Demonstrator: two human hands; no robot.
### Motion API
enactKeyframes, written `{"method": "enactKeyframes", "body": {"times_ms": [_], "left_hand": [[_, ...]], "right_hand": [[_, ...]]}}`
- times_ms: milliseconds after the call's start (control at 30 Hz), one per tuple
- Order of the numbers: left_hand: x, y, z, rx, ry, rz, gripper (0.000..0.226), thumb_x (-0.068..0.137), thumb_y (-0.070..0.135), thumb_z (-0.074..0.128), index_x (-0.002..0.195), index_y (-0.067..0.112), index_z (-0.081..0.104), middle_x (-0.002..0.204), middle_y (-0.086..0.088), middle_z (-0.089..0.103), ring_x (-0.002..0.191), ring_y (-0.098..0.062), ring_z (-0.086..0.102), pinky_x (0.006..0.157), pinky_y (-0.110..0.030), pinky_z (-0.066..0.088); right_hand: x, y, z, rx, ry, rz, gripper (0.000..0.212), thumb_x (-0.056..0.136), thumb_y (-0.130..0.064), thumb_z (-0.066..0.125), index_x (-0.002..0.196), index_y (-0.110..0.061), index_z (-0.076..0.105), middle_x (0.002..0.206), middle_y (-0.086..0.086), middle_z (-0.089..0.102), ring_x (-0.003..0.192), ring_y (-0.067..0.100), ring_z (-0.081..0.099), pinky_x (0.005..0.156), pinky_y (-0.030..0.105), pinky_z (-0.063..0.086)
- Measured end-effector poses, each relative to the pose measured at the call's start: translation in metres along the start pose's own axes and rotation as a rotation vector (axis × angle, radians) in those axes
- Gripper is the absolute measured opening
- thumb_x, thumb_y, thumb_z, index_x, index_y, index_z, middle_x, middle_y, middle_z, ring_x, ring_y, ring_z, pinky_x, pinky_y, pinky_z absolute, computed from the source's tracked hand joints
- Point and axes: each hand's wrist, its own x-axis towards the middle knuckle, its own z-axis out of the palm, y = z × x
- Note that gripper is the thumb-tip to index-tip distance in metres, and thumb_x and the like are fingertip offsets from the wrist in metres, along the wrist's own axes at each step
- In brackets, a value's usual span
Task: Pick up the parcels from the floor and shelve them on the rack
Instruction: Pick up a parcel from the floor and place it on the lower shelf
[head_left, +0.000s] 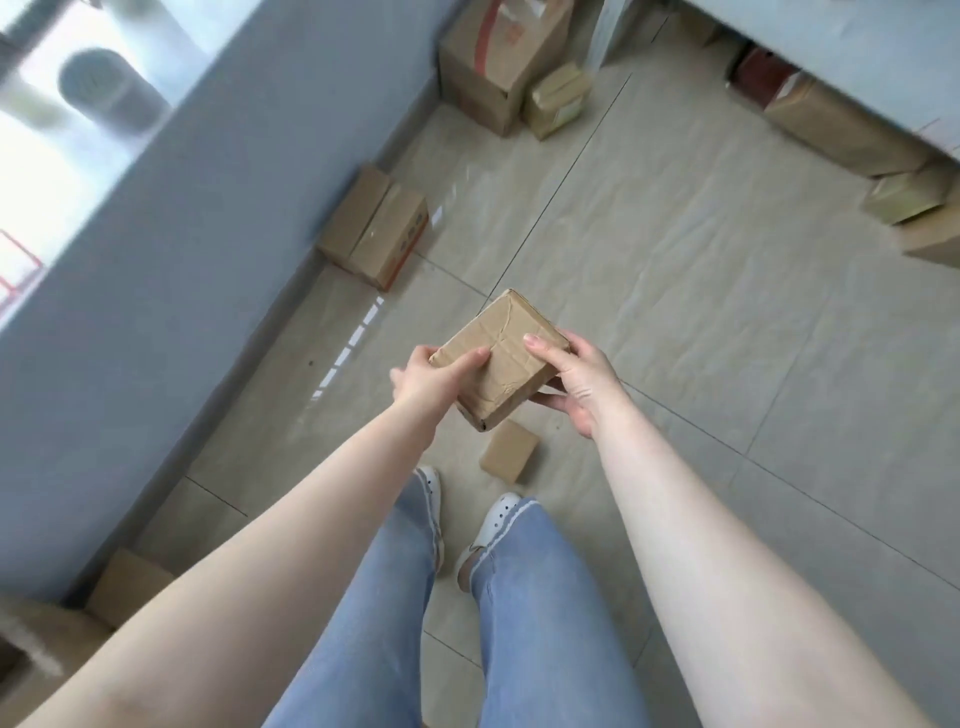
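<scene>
A small creased cardboard parcel (503, 348) is held in the air above the tiled floor, gripped from both sides. My left hand (431, 382) clasps its left edge with the thumb on top. My right hand (576, 379) holds its right edge, thumb on top and fingers underneath. A smaller brown parcel (509, 451) lies on the floor just below it, in front of my feet. The grey rack (852, 57) crosses the top right corner, with parcels (831, 124) under its lowest shelf.
A taped box (375, 228) lies by the blue-grey wall (182, 249) on the left. A large box (493, 67) and a small one (558, 98) stand at the far end. More boxes (914, 208) sit at right, and another box (130, 587) at bottom left.
</scene>
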Motion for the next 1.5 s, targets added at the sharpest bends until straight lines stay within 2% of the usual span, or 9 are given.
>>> {"method": "enactKeyframes", "body": {"times_ms": [100,200,300,467,867,1000,1167,1333,1500], "left_hand": [[-0.042,0.032,-0.023,0.098,-0.111,0.16,0.064,0.047,0.08,0.071,0.101,0.048,0.057,0.134,0.001,0.056,0.135,-0.025,0.046,0.114,-0.048,0.037],[-0.083,0.064,-0.047,0.115,-0.293,0.381,0.067,0.058,0.07,0.076,0.12,0.064,0.051,0.147,0.007,0.045,0.143,-0.017,0.039,0.118,-0.045,0.034],[-0.113,0.094,-0.069,0.12,-0.561,0.569,0.106,0.065,0.041,0.085,0.153,0.05,0.026,0.153,0.008,0.043,0.14,-0.008,0.046,0.114,-0.031,0.041],[-0.138,0.139,-0.094,0.321,-0.79,0.704,0.127,0.062,0.014,0.089,0.158,0.044,0.011,0.154,0.006,0.04,0.138,-0.006,0.048,0.112,-0.028,0.043],[-0.143,0.148,-0.093,-0.014,-0.84,0.652,0.102,0.068,0.001,0.08,0.153,0.03,0.031,0.137,-0.002,0.059,0.118,-0.015,0.065,0.092,-0.031,0.056],[-0.142,0.146,-0.088,-0.093,-0.761,0.619,0.108,0.065,0.014,0.087,0.154,0.029,0.027,0.135,0.003,0.061,0.115,-0.012,0.066,0.095,-0.031,0.055],[-0.147,0.157,-0.084,-0.169,-0.683,0.621,0.094,0.074,0.01,0.082,0.15,0.032,0.032,0.124,0.007,0.067,0.107,-0.01,0.069,0.094,-0.031,0.057],[-0.152,0.17,-0.09,-0.029,-0.663,0.716,0.074,0.073,0.022,0.083,0.135,0.036,0.046,0.12,0.008,0.07,0.109,-0.009,0.069,0.093,-0.029,0.055],[-0.161,0.171,-0.096,0.04,-0.655,0.797,0.082,0.073,0.032,0.084,0.143,0.039,0.043,0.14,-0.003,0.061,0.127,-0.021,0.061,0.099,-0.042,0.055]], "right_hand": [[-0.045,-0.034,-0.001,0.061,0.007,0.032,0.035,0.081,-0.035,0.074,0.112,-0.021,0.065,0.105,0.007,0.07,0.101,0.028,0.066,0.074,0.04,0.059],[-0.081,-0.067,0.004,0.112,0.003,0.113,0.04,0.083,-0.045,0.069,0.114,-0.02,0.063,0.105,0.01,0.067,0.095,0.029,0.065,0.076,0.04,0.059],[-0.11,-0.092,0.01,0.138,-0.019,0.189,0.043,0.083,-0.051,0.066,0.107,-0.016,0.063,0.103,0.011,0.064,0.092,0.027,0.063,0.074,0.038,0.059],[-0.138,-0.115,0.014,0.194,-0.046,0.264,0.045,0.081,-0.057,0.064,0.102,-0.017,0.064,0.097,0.008,0.065,0.085,0.024,0.066,0.071,0.037,0.059],[-0.184,-0.147,0.025,0.14,0.014,0.022,0.05,0.078,-0.061,0.067,0.11,-0.023,0.065,0.114,0.008,0.067,0.103,0.028,0.068,0.082,0.049,0.06],[-0.19,-0.15,0.04,0.024,0.034,-0.118,0.097,0.061,-0.07,0.073,0.144,-0.034,0.035,0.141,0.001,0.052,0.12,0.025,0.058,0.073,0.049,0.061],[-0.188,-0.148,0.055,-0.137,0.055,-0.262,0.132,0.044,-0.069,0.082,0.149,-0.054,0.002,0.155,-0.012,0.029,0.135,0.018,0.043,0.096,0.055,0.051],[-0.193,-0.149,0.058,-0.077,0.068,-0.285,0.092,0.072,-0.053,0.075,0.147,-0.042,0.024,0.138,-0.01,0.051,0.114,0.009,0.054,0.099,0.052,0.048],[-0.197,-0.154,0.053,0.006,-0.135,-0.029,0.073,0.073,-0.069,0.061,0.135,-0.032,0.052,0.13,0.015,0.058,0.12,0.045,0.053,0.093,0.056,0.052]]}}
